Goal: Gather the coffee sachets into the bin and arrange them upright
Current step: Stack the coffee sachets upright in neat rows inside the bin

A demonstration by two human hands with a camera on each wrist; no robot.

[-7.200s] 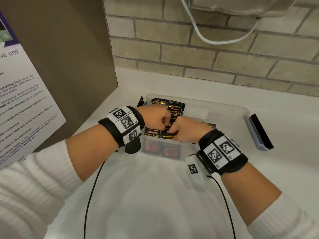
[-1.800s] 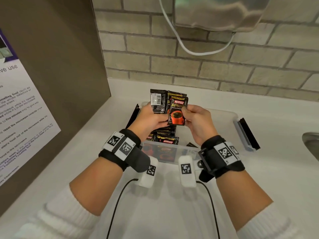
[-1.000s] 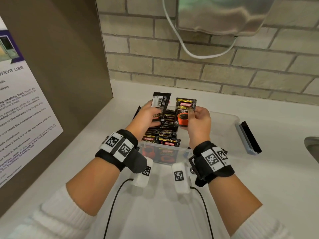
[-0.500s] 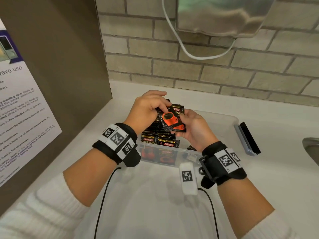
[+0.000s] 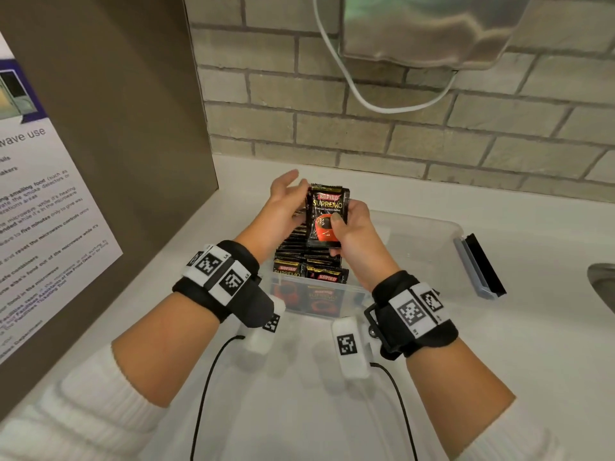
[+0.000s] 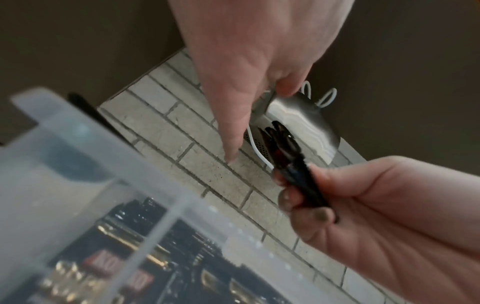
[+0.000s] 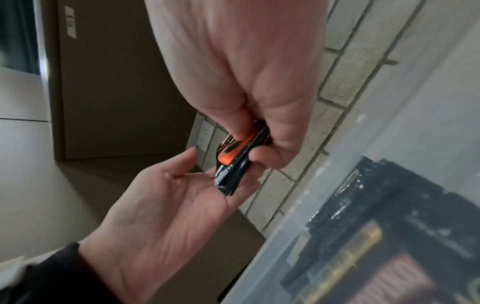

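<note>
My right hand (image 5: 346,229) holds a small stack of black coffee sachets (image 5: 327,212) upright above the clear plastic bin (image 5: 429,227), thumb on the front sachet's orange cup. My left hand (image 5: 287,196) is open, its straight fingers lying against the stack's left side. In the right wrist view the left palm (image 7: 161,201) lies under the stack's (image 7: 233,164) lower edge. The left wrist view shows the right fingers (image 6: 306,214) pinching the stack (image 6: 298,176). Several sachets (image 5: 309,266) stand in rows in the bin's left part.
The bin sits on a white counter by a brick wall. A blue-and-black lid clip (image 5: 481,267) lies right of the bin, and a sink edge (image 5: 602,287) shows far right. A brown panel with a notice (image 5: 50,211) stands at left. A metal dispenser (image 5: 432,28) hangs above.
Half a second ago both hands held the stack tilted flat. Now it stands upright in my right hand, and my left hand has let go and opened beside it.
</note>
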